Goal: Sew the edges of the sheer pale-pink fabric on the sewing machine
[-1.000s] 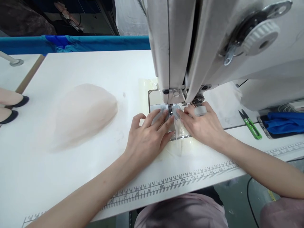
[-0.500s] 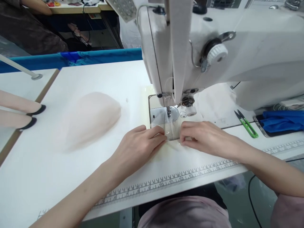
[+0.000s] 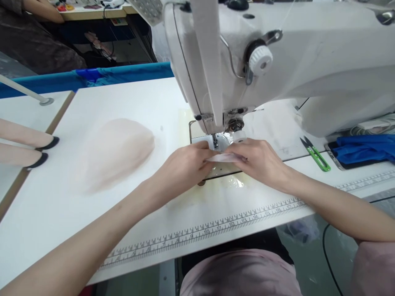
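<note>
A small strip of thin, whitish sheer fabric point(image 3: 226, 158) is stretched between my two hands, just in front of the needle and presser foot point(image 3: 215, 142) of a white sewing machine point(image 3: 308, 57). Closed fingers of my left hand point(image 3: 191, 162) pinch its left end. My right hand point(image 3: 259, 160) grips the other end, with the thumb below and fingers curled over. The strip is raised off the metal needle plate point(image 3: 216, 170). Part of the fabric is hidden by the fingers.
A pile of sheer pale pink fabric point(image 3: 117, 152) lies left on the white table point(image 3: 148, 234). Green thread snips point(image 3: 316, 154) and a phone under blue cloth point(image 3: 367, 149) are at the right. A printed ruler point(image 3: 212, 230) lines the front edge. Another person's arm point(image 3: 43, 10) shows at top left.
Both hands have lifted from the table by the needle plate and moved up, closer together. The fabric strip is now raised between them, and the plate's front edge shows.
</note>
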`<state>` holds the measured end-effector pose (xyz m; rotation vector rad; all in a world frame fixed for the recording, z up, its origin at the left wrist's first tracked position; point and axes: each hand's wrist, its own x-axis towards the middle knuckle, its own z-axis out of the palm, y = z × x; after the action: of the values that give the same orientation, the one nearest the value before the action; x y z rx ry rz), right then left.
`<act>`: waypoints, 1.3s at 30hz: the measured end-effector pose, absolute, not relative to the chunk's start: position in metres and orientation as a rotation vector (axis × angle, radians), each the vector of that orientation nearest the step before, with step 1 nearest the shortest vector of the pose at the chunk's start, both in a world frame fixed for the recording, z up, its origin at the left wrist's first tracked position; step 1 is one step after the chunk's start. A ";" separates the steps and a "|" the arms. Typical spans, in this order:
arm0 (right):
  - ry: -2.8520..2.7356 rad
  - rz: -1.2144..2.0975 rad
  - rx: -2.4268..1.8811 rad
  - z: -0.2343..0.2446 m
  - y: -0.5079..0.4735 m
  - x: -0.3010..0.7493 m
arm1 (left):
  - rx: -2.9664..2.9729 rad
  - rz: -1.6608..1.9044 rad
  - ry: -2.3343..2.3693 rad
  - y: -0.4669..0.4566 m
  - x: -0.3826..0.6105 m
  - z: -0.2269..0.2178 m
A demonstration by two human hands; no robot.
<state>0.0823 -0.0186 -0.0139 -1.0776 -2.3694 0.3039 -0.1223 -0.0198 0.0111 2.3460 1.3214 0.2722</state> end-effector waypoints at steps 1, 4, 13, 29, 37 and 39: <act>-2.337 0.240 -1.056 -0.016 -0.017 0.082 | 2.301 0.286 1.304 -0.017 -0.123 0.012; -2.294 0.117 -1.053 -0.018 -0.014 0.084 | 2.190 0.347 1.202 -0.009 -0.128 0.015; -2.537 -0.008 -0.905 -0.011 -0.022 0.083 | 2.635 0.542 0.950 -0.031 -0.132 -0.006; -2.647 -0.207 -0.774 -0.010 -0.027 0.081 | 3.263 0.441 1.126 -0.069 -0.132 -0.023; -2.580 -0.257 -0.770 -0.019 -0.021 0.080 | 3.216 0.445 1.166 -0.059 -0.132 -0.021; -2.547 -0.283 -0.761 -0.022 -0.018 0.080 | 3.207 0.450 1.184 -0.056 -0.132 -0.022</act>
<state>0.0797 -0.0179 -0.0221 -0.7613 -2.5467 -0.2826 -0.1324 -0.0558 -0.0215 3.2069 1.1840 0.4498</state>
